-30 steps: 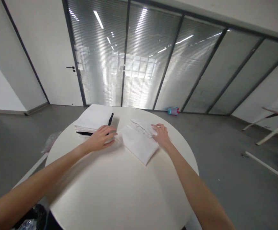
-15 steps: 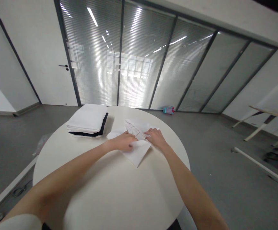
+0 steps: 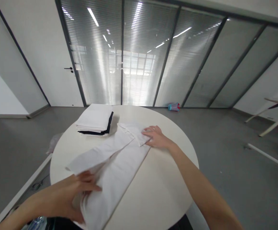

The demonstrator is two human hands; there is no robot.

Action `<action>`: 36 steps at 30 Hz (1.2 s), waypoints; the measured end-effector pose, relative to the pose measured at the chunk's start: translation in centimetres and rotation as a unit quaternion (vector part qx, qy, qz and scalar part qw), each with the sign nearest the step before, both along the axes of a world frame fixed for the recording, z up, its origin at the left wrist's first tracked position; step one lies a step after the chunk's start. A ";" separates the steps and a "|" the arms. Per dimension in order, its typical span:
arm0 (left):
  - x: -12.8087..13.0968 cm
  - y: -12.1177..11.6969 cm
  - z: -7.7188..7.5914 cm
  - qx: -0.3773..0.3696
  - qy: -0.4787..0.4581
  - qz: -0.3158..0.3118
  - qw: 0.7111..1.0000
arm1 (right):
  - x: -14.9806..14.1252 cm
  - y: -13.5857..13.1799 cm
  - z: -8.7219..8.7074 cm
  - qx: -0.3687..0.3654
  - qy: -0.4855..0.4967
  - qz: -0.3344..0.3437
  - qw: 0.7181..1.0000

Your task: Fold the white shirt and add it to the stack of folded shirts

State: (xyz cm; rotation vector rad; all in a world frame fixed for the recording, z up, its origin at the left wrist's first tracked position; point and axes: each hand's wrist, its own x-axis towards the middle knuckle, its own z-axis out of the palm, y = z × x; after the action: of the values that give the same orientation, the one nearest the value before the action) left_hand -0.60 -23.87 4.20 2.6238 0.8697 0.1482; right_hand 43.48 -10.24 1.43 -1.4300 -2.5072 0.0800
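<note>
A long white garment (image 3: 119, 163) lies stretched across the round white table (image 3: 160, 185), from the far middle to the near left edge. My left hand (image 3: 78, 195) grips its near end at the table's front edge, fingers closed on the cloth. My right hand (image 3: 156, 138) presses flat on the garment's far end, near its collar, fingers spread. A stack of folded white and black clothes (image 3: 95, 119) sits at the far left of the table, apart from both hands.
Grey floor surrounds the table. A glass wall with blinds and a white door (image 3: 50, 54) stand behind. A small blue and pink bottle (image 3: 173, 106) lies on the floor by the glass. Table legs (image 3: 270, 123) show at the right.
The folded garment has been unfolded. My left hand pulled one end toward me to the table's near left edge. My right hand stayed on the far end.
</note>
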 end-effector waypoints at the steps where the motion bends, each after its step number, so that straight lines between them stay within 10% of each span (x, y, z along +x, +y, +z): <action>1: -0.3 -0.2 0.2 -0.025 -0.005 0.010 1.000 | -0.9 -0.2 0.2 0.007 0.003 0.027 1.000; 7: 2.1 0.7 2.2 -0.066 -0.214 -0.067 0.972 | -2.5 0.4 1.1 0.055 0.170 0.039 0.983; 13: 6.0 2.0 1.7 0.069 -0.110 -0.114 0.985 | 6.1 3.2 0.0 0.147 0.448 -0.369 0.801; 17: 6.4 4.3 -1.1 0.161 -0.012 -0.043 0.986 | 10.4 3.0 -1.3 0.115 0.391 -0.494 0.768; 21: 5.6 6.0 -3.0 0.186 0.031 0.049 0.981 | 7.5 2.4 -0.3 0.165 0.346 -0.366 0.848; 24: 5.5 6.4 -2.7 0.142 0.048 0.093 0.984 | 1.9 1.2 0.7 -0.020 0.293 -0.097 0.951; 28: 5.2 8.2 -0.7 0.047 -0.007 0.132 0.990 | -4.8 -1.3 0.6 -0.175 0.159 0.145 0.961; 32: 3.0 12.3 1.8 0.020 -0.098 0.216 0.971 | -7.2 -2.7 0.0 -0.102 0.077 0.145 0.981; 36: 2.1 13.4 3.0 0.192 -0.024 0.328 0.925 | -7.2 -2.4 -0.5 -0.079 0.060 0.111 0.989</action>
State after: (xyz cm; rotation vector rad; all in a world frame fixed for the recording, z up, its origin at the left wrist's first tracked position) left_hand 1.47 -10.51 7.16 2.5245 1.8303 0.6065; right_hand 36.29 -12.66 0.95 -1.1557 -2.5967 0.4022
